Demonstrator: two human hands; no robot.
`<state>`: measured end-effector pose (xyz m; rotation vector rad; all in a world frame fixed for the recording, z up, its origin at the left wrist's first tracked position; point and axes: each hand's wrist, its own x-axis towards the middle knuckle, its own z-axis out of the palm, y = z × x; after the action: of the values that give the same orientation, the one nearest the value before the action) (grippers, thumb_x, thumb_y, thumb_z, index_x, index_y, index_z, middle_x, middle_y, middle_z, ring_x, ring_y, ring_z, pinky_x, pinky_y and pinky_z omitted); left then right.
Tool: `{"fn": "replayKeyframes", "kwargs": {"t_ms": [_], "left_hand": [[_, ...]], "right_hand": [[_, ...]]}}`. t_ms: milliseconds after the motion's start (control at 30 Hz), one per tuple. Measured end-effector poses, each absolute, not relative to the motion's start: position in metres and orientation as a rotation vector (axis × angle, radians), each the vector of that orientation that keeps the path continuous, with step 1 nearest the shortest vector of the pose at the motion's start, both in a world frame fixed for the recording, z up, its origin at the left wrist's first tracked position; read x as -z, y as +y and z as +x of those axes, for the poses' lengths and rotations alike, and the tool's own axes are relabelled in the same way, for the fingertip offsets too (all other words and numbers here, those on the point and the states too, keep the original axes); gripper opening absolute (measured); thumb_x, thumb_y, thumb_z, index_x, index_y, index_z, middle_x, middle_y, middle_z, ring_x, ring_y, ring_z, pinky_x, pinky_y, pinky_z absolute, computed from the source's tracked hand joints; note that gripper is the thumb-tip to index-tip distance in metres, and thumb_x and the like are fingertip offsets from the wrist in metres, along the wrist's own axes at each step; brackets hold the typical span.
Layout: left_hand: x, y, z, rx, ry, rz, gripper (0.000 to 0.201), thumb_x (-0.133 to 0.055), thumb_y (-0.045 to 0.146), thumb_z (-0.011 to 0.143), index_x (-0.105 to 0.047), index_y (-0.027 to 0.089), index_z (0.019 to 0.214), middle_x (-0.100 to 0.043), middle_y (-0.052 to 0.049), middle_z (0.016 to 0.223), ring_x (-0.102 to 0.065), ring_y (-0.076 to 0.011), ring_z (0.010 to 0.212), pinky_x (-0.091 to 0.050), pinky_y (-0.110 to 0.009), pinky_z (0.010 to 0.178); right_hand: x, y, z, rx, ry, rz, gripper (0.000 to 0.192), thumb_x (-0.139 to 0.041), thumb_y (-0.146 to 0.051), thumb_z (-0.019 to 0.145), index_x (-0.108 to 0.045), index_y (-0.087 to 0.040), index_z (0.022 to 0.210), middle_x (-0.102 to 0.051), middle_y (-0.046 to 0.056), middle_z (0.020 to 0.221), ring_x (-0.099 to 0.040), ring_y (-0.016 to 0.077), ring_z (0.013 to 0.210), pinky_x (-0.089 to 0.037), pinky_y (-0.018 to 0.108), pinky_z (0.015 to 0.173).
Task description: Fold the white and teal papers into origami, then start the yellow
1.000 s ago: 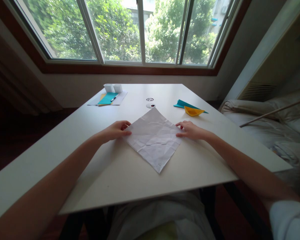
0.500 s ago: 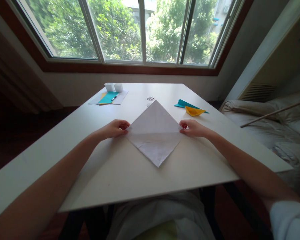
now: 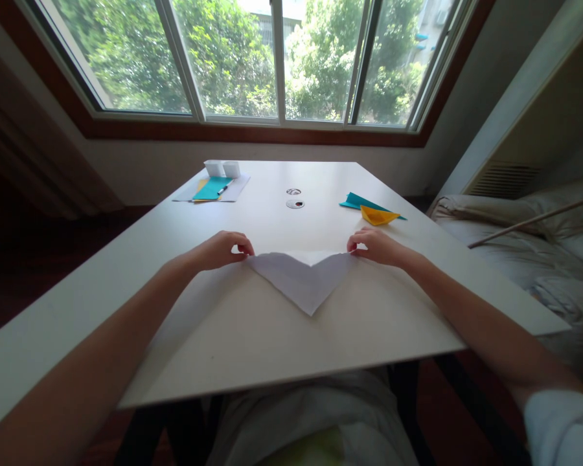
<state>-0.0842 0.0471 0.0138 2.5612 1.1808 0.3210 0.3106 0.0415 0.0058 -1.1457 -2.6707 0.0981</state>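
A white sheet of paper [image 3: 307,281] is between my hands, its near corner pointing toward me. Its upper half is bent out of sight, so the visible part looks like a wide V with a dip in the middle. My left hand [image 3: 227,248] pinches the left corner between thumb and fingers. At the right corner, my right hand [image 3: 375,246] holds the paper in the same kind of pinch. Just beyond my right hand sits a yellow folded paper boat [image 3: 379,215], partly in front of a teal paper plane [image 3: 360,201].
The white table [image 3: 252,362] has two round cutouts [image 3: 295,204] near its middle. At the far left, teal paper [image 3: 211,189], yellow and white sheets lie stacked under a marker [image 3: 225,188], beside small white boxes [image 3: 231,169]. A beige sofa [image 3: 495,239] stands to the right.
The paper's far corner, which stood up as the top of a diamond, has dropped out of view. Both hands keep hold of the side corners. The round cutouts now show fully.
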Motion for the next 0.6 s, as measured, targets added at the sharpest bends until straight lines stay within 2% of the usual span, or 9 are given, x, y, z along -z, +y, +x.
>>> {"fn": "replayKeyframes", "kwargs": {"t_ms": [200, 333, 467, 600], "left_hand": [[-0.025, 0.038, -0.08, -0.083, 1.201, 2.622, 0.024, -0.049, 0.026, 0.071, -0.068, 0.024, 0.085, -0.066, -0.001, 0.087, -0.058, -0.016, 0.08, -0.044, -0.025, 0.074], [-0.027, 0.028, -0.065, -0.068, 1.322, 2.727, 0.022, -0.049, 0.034, 0.076, -0.067, 0.022, 0.08, -0.065, -0.003, 0.08, -0.057, -0.0204, 0.084, -0.044, -0.029, 0.073], [-0.023, 0.006, -0.028, -0.2, 1.305, 2.836, 0.032, -0.036, 0.034, 0.087, -0.063, 0.019, 0.096, -0.063, -0.007, 0.097, -0.055, -0.0213, 0.094, -0.043, -0.032, 0.08], [-0.012, -0.019, 0.009, -0.212, 1.236, 2.839, 0.036, -0.035, 0.036, 0.089, -0.053, 0.017, 0.114, -0.055, -0.01, 0.118, -0.049, -0.022, 0.11, -0.039, -0.034, 0.092]], "right_hand": [[-0.015, 0.031, 0.31, -0.143, -2.803, -1.185, 0.029, -0.05, -0.01, 0.073, -0.066, -0.024, 0.094, -0.066, 0.004, 0.091, -0.056, 0.0188, 0.085, -0.042, 0.03, 0.074], [-0.02, 0.022, 0.302, -0.034, -2.84, -1.228, 0.032, -0.05, -0.007, 0.073, -0.066, -0.023, 0.096, -0.065, 0.005, 0.097, -0.056, 0.0198, 0.089, -0.042, 0.031, 0.076], [-0.023, 0.009, 0.284, 0.122, -2.807, -1.309, 0.024, -0.045, -0.02, 0.082, -0.066, -0.02, 0.093, -0.065, 0.007, 0.098, -0.057, 0.0211, 0.087, -0.042, 0.033, 0.078], [-0.021, -0.003, 0.265, 0.149, -2.78, -1.31, 0.031, -0.046, -0.034, 0.084, -0.062, -0.017, 0.104, -0.061, 0.01, 0.109, -0.056, 0.0236, 0.094, -0.042, 0.036, 0.081]]}}
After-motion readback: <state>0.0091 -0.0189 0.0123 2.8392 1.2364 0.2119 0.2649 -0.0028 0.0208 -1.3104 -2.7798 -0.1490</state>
